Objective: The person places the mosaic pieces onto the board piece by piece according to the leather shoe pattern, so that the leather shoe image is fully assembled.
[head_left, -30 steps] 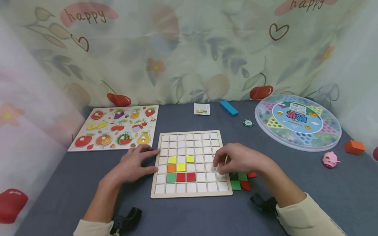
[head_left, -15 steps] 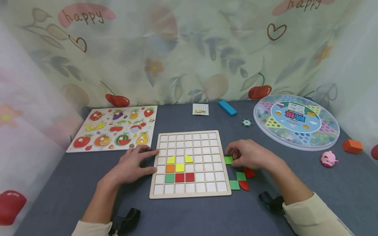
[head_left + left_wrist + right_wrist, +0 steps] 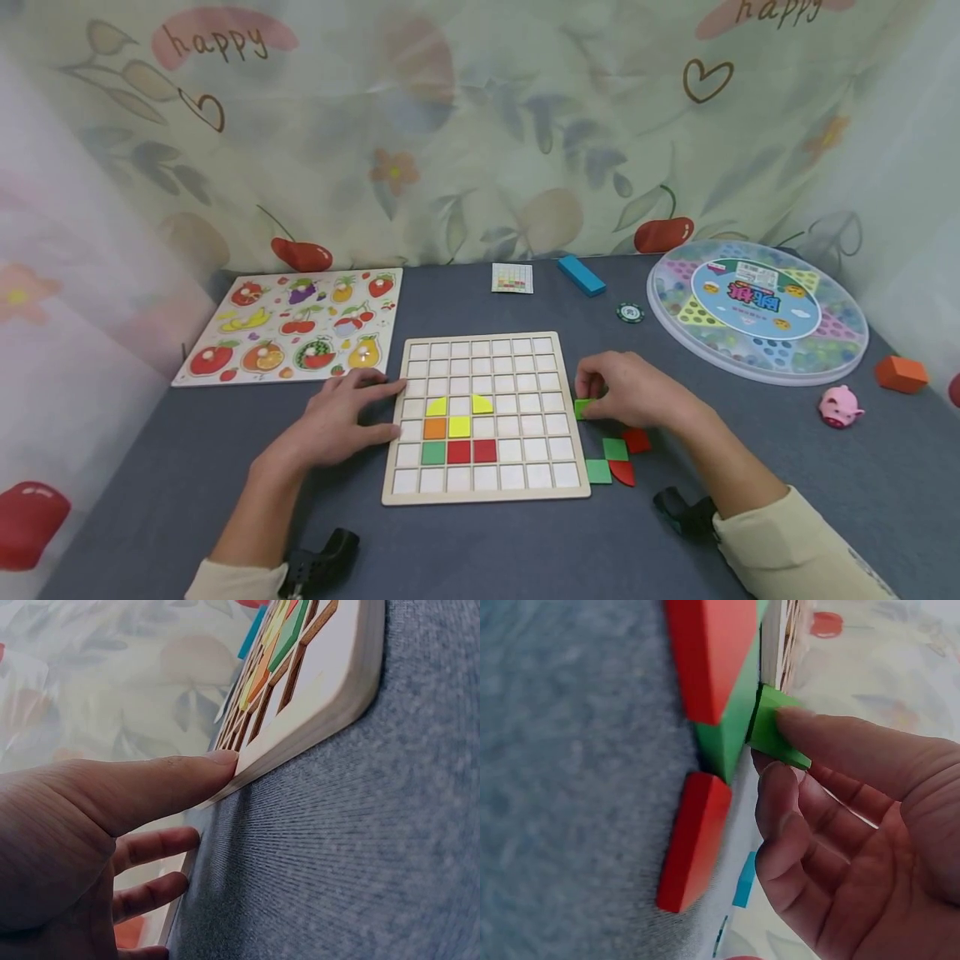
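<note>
A wooden grid board [image 3: 487, 501] lies in the middle of the table, with yellow, orange, green and red tiles in some of its cells. My left hand [image 3: 339, 419] rests at the board's left edge, fingers spread; in the left wrist view its thumb [image 3: 180, 784] touches the rim. Beside the board's right edge, my right hand [image 3: 626, 387] pinches a light green tile [image 3: 772, 727] between thumb and fingers, tilted in the right wrist view. Loose green tiles [image 3: 598, 472] and red tiles [image 3: 637, 440] lie just nearer to me than that hand.
A fruit puzzle board [image 3: 292, 325] lies at the back left. Behind the grid are a small pattern card [image 3: 512, 278], a blue block [image 3: 581, 275] and a poker chip [image 3: 630, 312]. A round game board [image 3: 757, 312], a pink pig [image 3: 839, 407] and an orange block [image 3: 901, 374] lie right.
My right hand has moved right, from over the board's right columns to beside its edge, and now pinches the light green tile there. My left hand has stayed in place.
</note>
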Tool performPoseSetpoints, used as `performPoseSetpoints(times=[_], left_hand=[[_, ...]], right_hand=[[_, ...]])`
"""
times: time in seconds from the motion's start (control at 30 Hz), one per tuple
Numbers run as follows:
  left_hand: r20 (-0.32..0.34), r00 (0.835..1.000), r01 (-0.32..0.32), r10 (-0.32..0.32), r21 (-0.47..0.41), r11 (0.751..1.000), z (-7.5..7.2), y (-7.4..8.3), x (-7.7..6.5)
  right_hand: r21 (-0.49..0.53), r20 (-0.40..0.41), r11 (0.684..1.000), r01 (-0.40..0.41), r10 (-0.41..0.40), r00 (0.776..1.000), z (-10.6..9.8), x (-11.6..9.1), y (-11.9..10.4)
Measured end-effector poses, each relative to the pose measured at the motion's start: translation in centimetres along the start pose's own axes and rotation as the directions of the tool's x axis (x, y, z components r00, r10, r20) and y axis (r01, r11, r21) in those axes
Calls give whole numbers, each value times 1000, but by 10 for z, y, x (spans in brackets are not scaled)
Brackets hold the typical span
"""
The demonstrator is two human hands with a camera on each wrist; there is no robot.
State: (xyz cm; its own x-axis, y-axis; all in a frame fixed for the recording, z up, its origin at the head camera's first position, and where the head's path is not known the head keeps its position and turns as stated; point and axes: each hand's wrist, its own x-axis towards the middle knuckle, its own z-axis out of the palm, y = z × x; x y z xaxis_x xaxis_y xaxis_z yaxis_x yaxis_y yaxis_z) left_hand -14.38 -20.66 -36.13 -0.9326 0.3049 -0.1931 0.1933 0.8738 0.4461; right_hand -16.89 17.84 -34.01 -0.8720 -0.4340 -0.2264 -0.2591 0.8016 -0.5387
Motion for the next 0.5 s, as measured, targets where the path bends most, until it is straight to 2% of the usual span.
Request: performPoseSetpoints(times=[0.23, 0.5], left_hand=[[0, 1000, 2, -2, 7, 1000, 0, 0, 0], [-5, 1000, -4, 4, 5, 1000, 0, 1, -1]], right_hand=[[67, -46, 998, -16, 19, 999, -5, -2, -4], [194, -8, 981, 29, -28, 1000, -3, 2, -16]])
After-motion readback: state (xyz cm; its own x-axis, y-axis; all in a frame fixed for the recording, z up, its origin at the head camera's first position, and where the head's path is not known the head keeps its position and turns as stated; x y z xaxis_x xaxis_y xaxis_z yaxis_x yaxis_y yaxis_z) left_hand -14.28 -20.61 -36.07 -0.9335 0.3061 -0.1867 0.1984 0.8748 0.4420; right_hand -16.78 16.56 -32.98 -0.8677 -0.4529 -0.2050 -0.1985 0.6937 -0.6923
